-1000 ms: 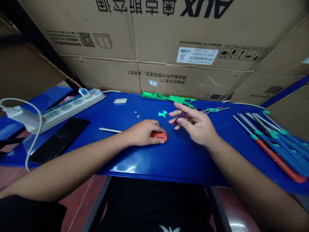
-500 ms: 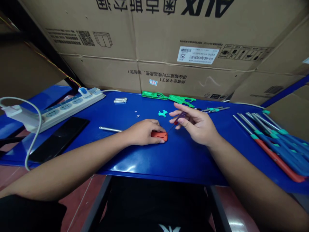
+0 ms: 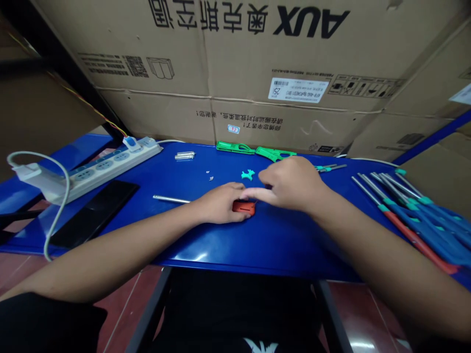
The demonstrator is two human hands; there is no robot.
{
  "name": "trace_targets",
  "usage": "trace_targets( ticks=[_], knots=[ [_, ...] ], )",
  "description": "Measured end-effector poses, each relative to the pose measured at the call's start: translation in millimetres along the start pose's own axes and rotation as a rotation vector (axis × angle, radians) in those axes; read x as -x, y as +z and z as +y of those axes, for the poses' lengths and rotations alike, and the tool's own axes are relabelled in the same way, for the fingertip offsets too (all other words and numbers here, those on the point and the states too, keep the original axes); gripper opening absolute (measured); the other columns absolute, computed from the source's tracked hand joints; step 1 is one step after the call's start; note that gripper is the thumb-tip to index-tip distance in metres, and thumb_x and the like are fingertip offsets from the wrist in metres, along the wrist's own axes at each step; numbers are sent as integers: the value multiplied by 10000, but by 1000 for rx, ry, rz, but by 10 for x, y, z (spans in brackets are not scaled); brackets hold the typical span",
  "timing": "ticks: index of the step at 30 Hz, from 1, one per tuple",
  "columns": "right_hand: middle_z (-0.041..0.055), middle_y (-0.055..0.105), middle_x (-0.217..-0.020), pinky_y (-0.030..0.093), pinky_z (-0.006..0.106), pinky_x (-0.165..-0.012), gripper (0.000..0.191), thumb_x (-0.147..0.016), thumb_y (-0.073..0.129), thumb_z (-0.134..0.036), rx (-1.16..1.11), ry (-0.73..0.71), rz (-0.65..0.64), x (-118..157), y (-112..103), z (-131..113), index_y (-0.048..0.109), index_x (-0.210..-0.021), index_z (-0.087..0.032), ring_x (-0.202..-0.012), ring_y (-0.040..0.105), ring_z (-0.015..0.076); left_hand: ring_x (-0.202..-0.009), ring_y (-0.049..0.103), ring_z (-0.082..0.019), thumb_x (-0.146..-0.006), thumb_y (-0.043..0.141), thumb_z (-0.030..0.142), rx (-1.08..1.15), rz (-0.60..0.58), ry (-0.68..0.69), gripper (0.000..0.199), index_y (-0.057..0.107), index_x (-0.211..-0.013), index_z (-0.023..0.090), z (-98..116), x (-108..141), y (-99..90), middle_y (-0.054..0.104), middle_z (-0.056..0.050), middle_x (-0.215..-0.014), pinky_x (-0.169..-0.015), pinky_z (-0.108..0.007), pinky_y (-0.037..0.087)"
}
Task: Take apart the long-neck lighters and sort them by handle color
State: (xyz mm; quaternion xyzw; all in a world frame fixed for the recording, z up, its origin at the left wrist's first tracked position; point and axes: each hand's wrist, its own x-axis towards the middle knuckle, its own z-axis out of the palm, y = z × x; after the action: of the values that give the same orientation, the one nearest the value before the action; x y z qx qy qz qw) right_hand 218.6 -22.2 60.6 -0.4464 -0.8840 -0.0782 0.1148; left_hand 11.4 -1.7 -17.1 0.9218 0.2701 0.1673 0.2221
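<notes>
The red plastic part rests on the glossy blue table, held by the left hand, fingers curled over it. The right hand sits just above, fingers pressed together; any pinch cannot be determined. Open tabletop lies nearward; a teal plastic piece lies just beyond.

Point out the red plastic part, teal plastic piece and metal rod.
Red plastic part (image 3: 245, 208), head view, exposed top face.
Teal plastic piece (image 3: 248, 174), head view, middle.
Metal rod (image 3: 171, 199), head view, middle of shaft.
</notes>
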Motion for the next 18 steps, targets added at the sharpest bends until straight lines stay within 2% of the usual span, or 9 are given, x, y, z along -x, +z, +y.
trace_targets(
  ticks=[2, 5, 8, 10, 11, 14, 15, 18],
  knots=[
    [87, 585, -518, 341, 302, -558, 693, -901, 479, -749, 69, 20, -39, -127, -59, -89, 698, -576, -178, -621, 620, 220, -1016, 661, -217, -884, 684, 429, 98, 57, 10, 300, 742, -1059, 193, 6, -11, 40, 740, -66, -1074, -898, -319, 505],
    [103, 576, -525, 350, 307, -573, 705, -915, 453, -748, 88, 40, -65, -216, -131, -156, 694, -579, -176, -630, 617, 227, -916, 682, -176, -969, 569, 435, 233, 108, -13, 310, 758, -974, 190, -3, -41, 96, 766, -41, -977, -823, -283, 518],
    [107, 678, -680, 357, 309, -568, 517, -915, 549, -657, 30, 1, -157, -194, -264, -86, 752, -863, -184, -656, 625, 234, -842, 673, -154, -992, 524, 418, 271, 105, -31, 343, 755, -913, 178, -18, -76, 109, 751, -31, -895, -789, -271, 519],
    [87, 732, -830, 363, 304, -566, 355, -911, 620, -513, -71, -100, -232, -159, -373, 22, 723, -1061, -208, -689, 633, 222, -838, 664, -145, -989, 535, 411, 278, 94, -10, 337, 754, -891, 175, -17, -94, 90, 728, -35, -892, -801, -266, 515],
    [70, 743, -872, 372, 304, -577, 283, -907, 635, -434, -117, -159, -254, -144, -419, 77, 717, -1080, -227, -706, 636, 214, -846, 660, -143, -988, 540, 401, 280, 88, 5, 329, 756, -884, 177, -12, -101, 77, 718, -38, -896, -813, -266, 513],
    [43, 728, -788, 385, 320, -618, 146, -897, 629, -326, -125, -211, -254, -126, -467, 157, 752, -904, -247, -701, 634, 208, -896, 652, -148, -990, 545, 362, 302, 63, 44, 295, 764, -891, 191, 4, -111, 47, 712, -39, -897, -862, -275, 502],
    [54, 702, -715, 382, 331, -624, 199, -904, 624, -354, -80, -174, -236, -128, -453, 144, 752, -809, -234, -688, 633, 219, -910, 649, -152, -988, 550, 355, 313, 54, 51, 285, 763, -888, 195, 5, -113, 45, 714, -38, -886, -875, -282, 499],
    [104, 612, -572, 369, 355, -626, 517, -965, 519, -508, 88, -26, -190, -142, -390, 32, 707, -599, -195, -689, 646, 268, -924, 646, -159, -981, 561, 347, 347, 20, 59, 279, 755, -852, 194, -10, -116, 53, 713, -39, -863, -893, -296, 497]
  ],
)
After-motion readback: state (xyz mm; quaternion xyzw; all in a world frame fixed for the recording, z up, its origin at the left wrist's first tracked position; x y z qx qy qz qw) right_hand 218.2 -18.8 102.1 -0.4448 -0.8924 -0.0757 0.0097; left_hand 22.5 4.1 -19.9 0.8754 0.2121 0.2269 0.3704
